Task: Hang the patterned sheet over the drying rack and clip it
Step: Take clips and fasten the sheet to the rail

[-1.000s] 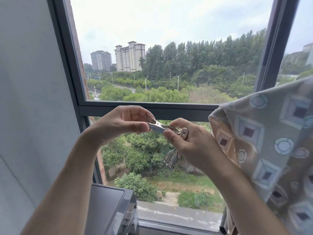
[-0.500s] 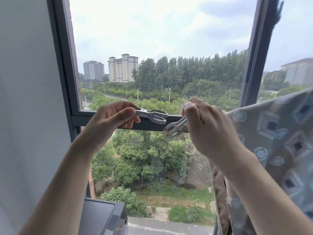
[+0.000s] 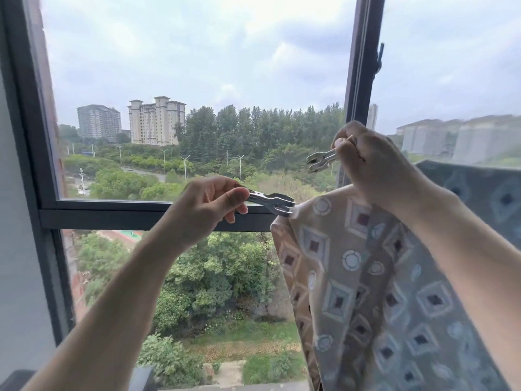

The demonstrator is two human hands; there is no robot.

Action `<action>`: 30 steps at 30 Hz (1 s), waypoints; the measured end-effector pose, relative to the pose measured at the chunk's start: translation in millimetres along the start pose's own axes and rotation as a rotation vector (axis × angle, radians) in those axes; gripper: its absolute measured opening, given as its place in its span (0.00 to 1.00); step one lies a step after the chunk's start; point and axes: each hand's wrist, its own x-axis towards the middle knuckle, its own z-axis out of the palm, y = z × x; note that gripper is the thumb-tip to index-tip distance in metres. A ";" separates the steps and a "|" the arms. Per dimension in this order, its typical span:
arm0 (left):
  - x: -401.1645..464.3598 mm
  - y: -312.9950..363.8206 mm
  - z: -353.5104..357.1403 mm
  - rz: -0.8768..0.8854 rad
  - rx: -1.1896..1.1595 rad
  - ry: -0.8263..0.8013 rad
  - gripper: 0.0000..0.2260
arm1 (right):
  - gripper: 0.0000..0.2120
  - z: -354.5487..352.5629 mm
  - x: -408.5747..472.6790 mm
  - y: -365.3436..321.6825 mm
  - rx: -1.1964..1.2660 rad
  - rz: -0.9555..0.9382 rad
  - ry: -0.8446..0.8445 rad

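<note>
Left hand [image 3: 208,206] pinches a metal clip [image 3: 272,203], its tip touching the patterned sheet [image 3: 366,277]'s top corner; right hand [image 3: 375,162] grips another clip [image 3: 321,162] just above the sheet.

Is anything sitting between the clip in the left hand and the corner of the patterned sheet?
No. In the head view the left hand holds a metal clip whose jaws reach the patterned sheet at its top corner; nothing lies between.

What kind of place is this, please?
Probably a high-floor flat, by a laundry-drying spot at the window: treetops and distant apartment towers lie below, and a patterned sheet hangs at the right.
</note>
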 end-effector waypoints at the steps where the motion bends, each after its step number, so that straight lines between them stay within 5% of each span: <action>1: 3.1 1.4 4.1 -0.004 0.006 0.010 0.13 | 0.13 -1.2 1.8 4.4 -0.037 -0.005 -0.012; 12: 39.0 51.9 13.4 0.055 0.116 0.126 0.07 | 0.16 -15.0 5.1 23.9 -0.412 -0.012 -0.013; 30: 102.5 120.9 89.4 0.199 0.302 -0.003 0.13 | 0.20 -69.3 -0.3 93.5 -0.146 0.244 -0.022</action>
